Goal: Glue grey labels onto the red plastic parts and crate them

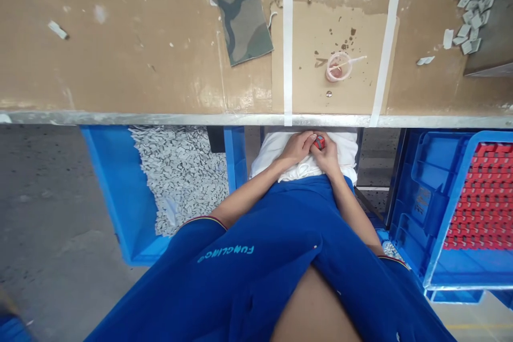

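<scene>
Now, right hand (326,156): grasping a small red object (319,142) with the fingertips.
Left hand (294,148): fingers closed against it, above a white cloth (264,160).

Just the one head-worn camera on this, tipped forward and down, looking from close above, with the hands (296,149) low in frame and the surface (120,48) running across the top.

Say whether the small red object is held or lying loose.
Held: the small red object sits between the left hand and right hand, over the white cloth.
</scene>
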Demonstrator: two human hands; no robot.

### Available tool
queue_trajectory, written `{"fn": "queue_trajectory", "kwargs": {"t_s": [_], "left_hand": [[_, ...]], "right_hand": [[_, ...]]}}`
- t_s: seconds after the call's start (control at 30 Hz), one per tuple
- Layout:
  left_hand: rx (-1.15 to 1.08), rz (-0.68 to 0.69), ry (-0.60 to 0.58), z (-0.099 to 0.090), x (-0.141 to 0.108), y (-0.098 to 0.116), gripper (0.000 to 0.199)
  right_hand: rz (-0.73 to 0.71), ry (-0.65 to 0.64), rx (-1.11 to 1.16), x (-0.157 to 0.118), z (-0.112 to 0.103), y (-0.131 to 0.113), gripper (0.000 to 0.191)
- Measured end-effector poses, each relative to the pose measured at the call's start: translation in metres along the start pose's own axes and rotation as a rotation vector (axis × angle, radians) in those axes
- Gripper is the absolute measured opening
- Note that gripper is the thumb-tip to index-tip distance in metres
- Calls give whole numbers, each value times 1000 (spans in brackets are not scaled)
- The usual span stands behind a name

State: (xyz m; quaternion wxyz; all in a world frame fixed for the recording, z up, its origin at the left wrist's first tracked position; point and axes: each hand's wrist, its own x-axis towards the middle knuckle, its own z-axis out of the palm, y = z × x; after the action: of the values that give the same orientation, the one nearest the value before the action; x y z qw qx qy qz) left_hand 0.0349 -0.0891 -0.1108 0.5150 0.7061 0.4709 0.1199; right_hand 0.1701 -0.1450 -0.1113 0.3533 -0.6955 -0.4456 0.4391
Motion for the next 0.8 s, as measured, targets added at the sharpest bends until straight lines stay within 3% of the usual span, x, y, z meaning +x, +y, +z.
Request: {"fn": "queue_trajectory", "kwargs": {"t_s": [0.17, 0.37, 0.53, 0.8], "left_hand": [[-25, -1, -17, -5, 8, -2, 38], [-29, -13, -132, -13, 16, 0, 40], [45, 2, -175, -17, 17, 7, 48], [268, -122, -143, -11, 19, 15, 49]], "right_hand": [[34, 36, 29, 5, 2, 6, 33], [16, -18, 135, 8, 1, 11, 41], [96, -5, 78, 10, 2, 9, 28], [119, 44, -59, 13, 6, 4, 19]]}}
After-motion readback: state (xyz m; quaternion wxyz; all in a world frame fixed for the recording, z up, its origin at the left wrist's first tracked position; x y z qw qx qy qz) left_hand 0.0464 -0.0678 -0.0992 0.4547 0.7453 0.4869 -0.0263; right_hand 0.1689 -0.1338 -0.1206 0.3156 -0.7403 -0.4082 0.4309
